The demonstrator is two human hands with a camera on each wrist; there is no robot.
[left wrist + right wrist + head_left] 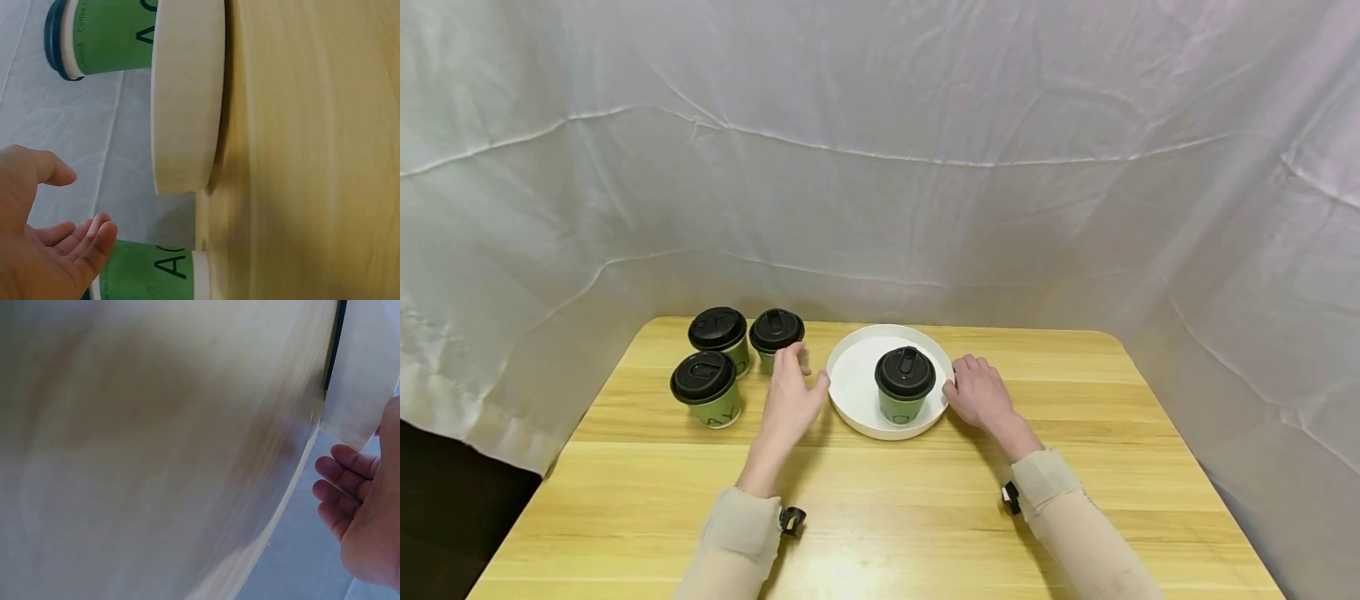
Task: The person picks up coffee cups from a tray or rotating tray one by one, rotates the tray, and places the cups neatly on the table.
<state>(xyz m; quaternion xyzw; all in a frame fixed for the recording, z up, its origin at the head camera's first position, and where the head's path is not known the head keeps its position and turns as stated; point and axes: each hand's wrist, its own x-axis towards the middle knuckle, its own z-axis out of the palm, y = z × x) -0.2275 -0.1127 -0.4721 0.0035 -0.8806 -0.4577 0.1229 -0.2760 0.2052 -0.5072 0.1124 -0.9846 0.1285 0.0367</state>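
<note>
A white round tray [853,375] sits on the table with a green paper coffee cup [901,407] under a black lid standing in it, right of the middle. My right hand [980,392] is at the tray's right rim, thumb over the edge and fingers curled against the outer wall, pinching it. My left hand [793,396] is left of the tray, thumb and fingers spread apart around nothing. Its fingertips overlap a lidded coffee cup [777,332] at the back; in the left wrist view that cup [150,269] appears beyond the fingers, and contact cannot be told.
Left of my left hand stand two more lidded coffee cups, one at the back [718,329] and one in front [706,385], close together. The wooden table [880,508] reaches a pale cloth curtain [880,208] behind and at both sides.
</note>
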